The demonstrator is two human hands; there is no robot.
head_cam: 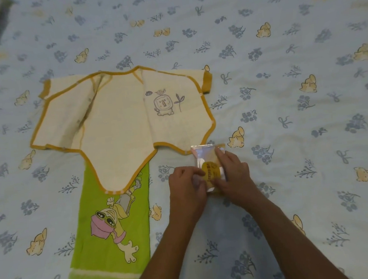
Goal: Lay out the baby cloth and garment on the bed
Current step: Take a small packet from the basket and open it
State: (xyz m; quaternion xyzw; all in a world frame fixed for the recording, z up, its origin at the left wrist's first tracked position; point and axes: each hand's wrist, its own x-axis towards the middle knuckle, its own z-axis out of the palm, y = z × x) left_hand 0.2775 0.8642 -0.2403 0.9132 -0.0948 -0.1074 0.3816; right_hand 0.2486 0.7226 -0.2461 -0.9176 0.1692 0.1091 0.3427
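While both hands, left hand (188, 183) and right hand (232, 173), pinch what seems a foil packet (205, 159), the garment (118, 114) lies up-left, nearer the left

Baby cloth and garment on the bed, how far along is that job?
Mostly done by the look of it: the cream garment lies spread flat, its lower end overlapping the green cloth. In hand: the left hand and right hand both hold a small clear packet. Left: setting that packet down.

garment (118, 114): matt cloth | packet (207, 166): glossy plastic | bedsheet (281, 41): matt cloth
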